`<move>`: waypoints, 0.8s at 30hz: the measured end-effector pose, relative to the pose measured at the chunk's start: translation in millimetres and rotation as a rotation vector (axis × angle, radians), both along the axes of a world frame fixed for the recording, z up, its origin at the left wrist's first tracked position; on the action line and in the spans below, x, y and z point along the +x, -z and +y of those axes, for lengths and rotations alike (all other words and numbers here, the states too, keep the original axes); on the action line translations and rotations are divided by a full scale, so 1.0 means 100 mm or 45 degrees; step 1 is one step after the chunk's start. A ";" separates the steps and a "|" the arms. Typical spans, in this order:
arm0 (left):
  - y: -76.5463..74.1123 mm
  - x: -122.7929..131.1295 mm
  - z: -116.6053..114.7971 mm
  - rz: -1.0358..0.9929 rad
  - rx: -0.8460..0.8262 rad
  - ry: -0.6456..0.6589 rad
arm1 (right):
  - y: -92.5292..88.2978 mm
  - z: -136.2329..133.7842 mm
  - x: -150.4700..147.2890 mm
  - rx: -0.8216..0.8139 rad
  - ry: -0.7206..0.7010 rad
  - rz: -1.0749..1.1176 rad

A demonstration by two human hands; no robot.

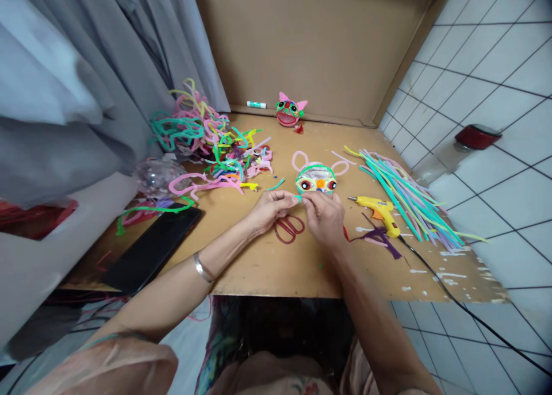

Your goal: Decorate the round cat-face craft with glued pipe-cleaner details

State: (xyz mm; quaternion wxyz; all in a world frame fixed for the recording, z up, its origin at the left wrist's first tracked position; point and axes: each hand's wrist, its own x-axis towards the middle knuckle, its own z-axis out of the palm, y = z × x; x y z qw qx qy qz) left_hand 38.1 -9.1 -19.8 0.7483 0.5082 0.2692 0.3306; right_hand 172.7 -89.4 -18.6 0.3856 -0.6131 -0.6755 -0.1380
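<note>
My left hand [272,209] and my right hand [324,215] meet over the cardboard table [267,263], fingers pinched together on a short green pipe cleaner piece [298,198]. Just beyond the fingertips lies a pipe-cleaner animal face [316,178] with pink ears, round eyes and an orange nose. Red-handled scissors [288,228] lie on the table under my hands. A bracelet circles my left wrist.
A tangle of coloured pipe cleaners [207,139] lies at the left, straight ones [405,196] at the right. A yellow glue gun [379,212] with a black cord, a black phone [150,248], a finished pink-eared face [290,112], a green marker [256,104] and a red-lidded jar [463,145] surround them.
</note>
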 end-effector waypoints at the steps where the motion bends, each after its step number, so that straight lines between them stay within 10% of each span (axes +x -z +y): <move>1: 0.00 0.00 -0.01 0.002 0.015 -0.026 | -0.01 -0.01 -0.01 0.017 0.008 -0.027; 24: 0.02 0.03 -0.07 -0.076 0.134 -0.270 | 0.06 -0.02 -0.08 0.053 -0.031 -0.065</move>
